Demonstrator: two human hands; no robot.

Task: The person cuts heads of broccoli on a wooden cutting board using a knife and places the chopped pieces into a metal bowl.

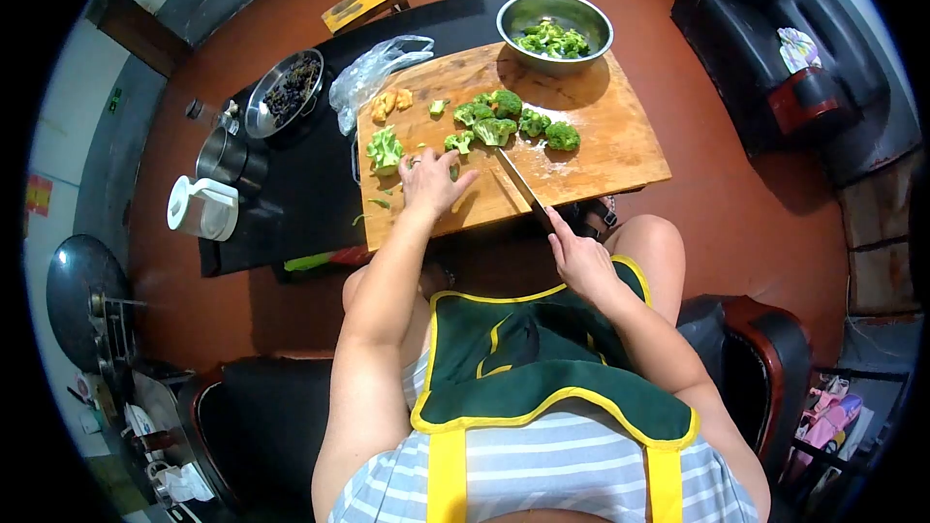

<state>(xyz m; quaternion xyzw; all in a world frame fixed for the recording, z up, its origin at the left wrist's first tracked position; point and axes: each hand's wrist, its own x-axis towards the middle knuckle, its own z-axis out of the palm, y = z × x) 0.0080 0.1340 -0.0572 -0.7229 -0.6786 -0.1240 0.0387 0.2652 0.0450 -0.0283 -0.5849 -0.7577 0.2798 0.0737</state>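
Note:
My right hand [582, 257] is wrapped round the dark handle of a kitchen knife [519, 180], whose blade points up and left over the wooden cutting board [610, 136]. My left hand [433, 181] reaches over the board's left part with its fingers apart, beside a small broccoli floret [459, 141]. To its left lies a pale green broccoli piece [385, 149]. Several broccoli florets [496, 116] sit in a cluster just beyond the knife tip. Cut broccoli [552, 40] fills the bottom of a metal bowl [504, 22] at the board's far right.
Ginger-like yellow pieces [391, 103] lie on the board's far left, near a clear plastic bag [373, 77]. Left on the black table stand a dish of grapes [291, 89], a metal pot [231, 160] and a white-lidded pitcher [204, 207]. A wooden stool [365, 4] is behind.

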